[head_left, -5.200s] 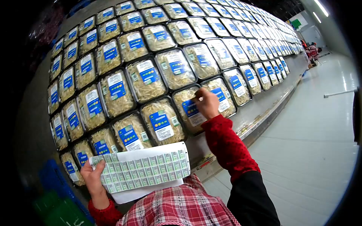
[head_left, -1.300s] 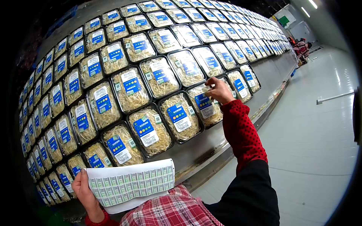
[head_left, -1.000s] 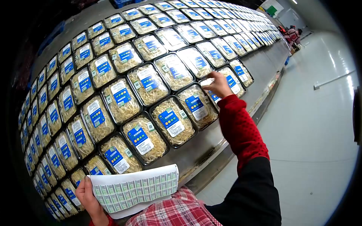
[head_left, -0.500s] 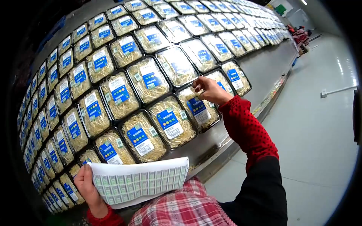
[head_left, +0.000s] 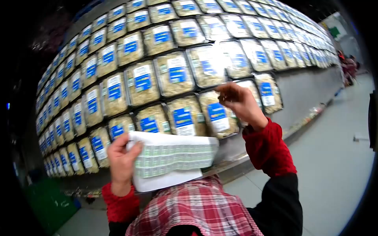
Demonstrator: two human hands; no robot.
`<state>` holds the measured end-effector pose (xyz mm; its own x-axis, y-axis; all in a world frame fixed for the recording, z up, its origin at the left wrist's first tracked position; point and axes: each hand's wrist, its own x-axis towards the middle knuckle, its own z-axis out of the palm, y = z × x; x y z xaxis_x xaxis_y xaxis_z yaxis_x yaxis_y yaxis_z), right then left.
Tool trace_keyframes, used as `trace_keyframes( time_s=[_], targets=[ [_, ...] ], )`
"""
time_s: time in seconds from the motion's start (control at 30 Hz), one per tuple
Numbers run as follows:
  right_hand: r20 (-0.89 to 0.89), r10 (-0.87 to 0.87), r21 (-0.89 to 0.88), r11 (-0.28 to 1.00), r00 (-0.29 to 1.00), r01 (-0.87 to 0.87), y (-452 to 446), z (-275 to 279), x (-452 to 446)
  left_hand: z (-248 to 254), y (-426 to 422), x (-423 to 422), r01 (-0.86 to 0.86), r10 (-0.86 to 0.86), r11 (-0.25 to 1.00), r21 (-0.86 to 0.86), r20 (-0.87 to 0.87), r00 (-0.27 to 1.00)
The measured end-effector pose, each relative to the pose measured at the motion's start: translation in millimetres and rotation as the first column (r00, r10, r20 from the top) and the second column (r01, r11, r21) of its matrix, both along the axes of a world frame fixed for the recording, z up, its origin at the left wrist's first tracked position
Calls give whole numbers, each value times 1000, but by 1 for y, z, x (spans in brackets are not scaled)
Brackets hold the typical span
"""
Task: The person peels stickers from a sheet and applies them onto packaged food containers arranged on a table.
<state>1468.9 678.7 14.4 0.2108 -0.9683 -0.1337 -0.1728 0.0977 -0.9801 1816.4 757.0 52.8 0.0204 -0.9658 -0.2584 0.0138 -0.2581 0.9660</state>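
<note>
In the head view, my left hand (head_left: 122,161) grips the left edge of a white sheet of small greenish stickers (head_left: 173,157), thumb on top. The sheet is held in front of the apron, bent slightly. My right hand (head_left: 242,103), fingers curled, is over the upper right of a black tray of bean sprouts (head_left: 206,103) with a blue-and-white label. Blur hides whether anything small is between its fingertips, and whether they touch the tray. Right of that hand lies another sprout tray (head_left: 268,94), and to the left a similar tray (head_left: 183,114).
Rows of labelled sprout trays (head_left: 141,82) cover the metal table (head_left: 303,86), running far back and right. Glare whitens some lids. Pale floor (head_left: 334,157) lies to the right, a green bin-like object (head_left: 49,204) at lower left. People (head_left: 348,69) are far off at right.
The view has swung, so the trays sit further right and lower. My left hand and the sticker sheet have risen closer to the trays. My right hand stays over the same tray.
</note>
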Motion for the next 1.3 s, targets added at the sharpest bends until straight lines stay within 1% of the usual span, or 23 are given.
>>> trace_keyframes(
  time_s=[0.07,0.13,0.17,0.23,0.27,0.3,0.37,0.53,0.6,0.67,0.7,0.77,0.83,0.9,0.97,1.03,1.07,1.1,1.13,1.17,1.23,1.27,1.3],
  targets=[
    [-157,-109,16,993,982,113,-8,1,-32,6,2,-1,-24,25,1000,12,-30,999],
    [-305,-144,-118,987,941,113,-8,-30,-51,3,5,4,-20,19,1000,-3,-23,1000],
    [-430,-111,-139,989,896,56,-2,-36,-52,3,7,4,-18,18,1000,-5,-29,999],
    [-668,-156,-391,905,728,-165,3,-53,-50,1,8,4,-11,11,1000,24,-36,999],
    [-610,-146,-329,941,779,-82,4,-57,-50,1,8,2,-9,9,1000,6,-28,1000],
    [-616,-139,-325,942,775,-89,2,-60,-51,-1,8,0,-14,14,1000,10,-35,999],
    [-709,-235,-371,926,665,-69,0,-64,-48,-3,9,1,-2,4,999,48,-49,999],
    [-767,-252,-418,894,590,-161,-1,-78,-41,-4,8,-3,-19,25,998,63,-97,995],
    [-748,-241,-406,903,618,-140,0,-83,-42,-5,8,0,-25,30,998,60,-83,996],
    [-683,-187,-350,932,706,-91,0,-69,-41,-8,8,0,-28,30,999,33,-64,997],
    [-685,-185,-347,933,705,-92,0,-61,-39,-9,7,0,-29,31,999,36,-66,997],
    [-645,-107,-370,910,757,-186,1,-52,-32,-8,8,0,-32,37,997,66,-84,996],
    [-660,-112,-371,908,743,-194,-6,-80,-37,-9,5,-1,-24,29,997,68,-78,997],
    [-689,-113,-441,849,716,-290,-11,-101,-35,-9,6,0,-46,46,997,58,0,999],
    [-739,-177,-463,834,650,-299,-7,-84,-19,-12,7,2,-83,87,994,77,-60,994],
    [-801,-286,-435,882,526,-183,-4,-62,-9,-19,6,8,-90,96,993,81,-86,992],
    [-798,-301,-457,867,522,-200,-3,-56,-14,-18,6,8,-114,125,989,95,-120,985],
    [-764,-199,-381,907,614,-179,1,-50,-11,-20,4,8,-129,140,988,84,-142,980],
    [-605,25,-240,947,796,-213,6,-37,-1,-22,3,9,-142,154,986,87,-149,977],
    [-365,233,-97,954,901,-285,16,-24,14,-23,3,9,-154,169,983,100,-153,974],
    [-210,414,-152,881,885,-448,35,0,46,-24,1,7,-172,188,980,100,-183,965],
    [-214,494,-75,852,843,-518,38,0,53,-28,1,9,-180,195,979,94,-186,963],
    [-183,499,-27,859,847,-511,44,-14,57,-32,2,12,-192,206,977,89,-188,960]
  ],
)
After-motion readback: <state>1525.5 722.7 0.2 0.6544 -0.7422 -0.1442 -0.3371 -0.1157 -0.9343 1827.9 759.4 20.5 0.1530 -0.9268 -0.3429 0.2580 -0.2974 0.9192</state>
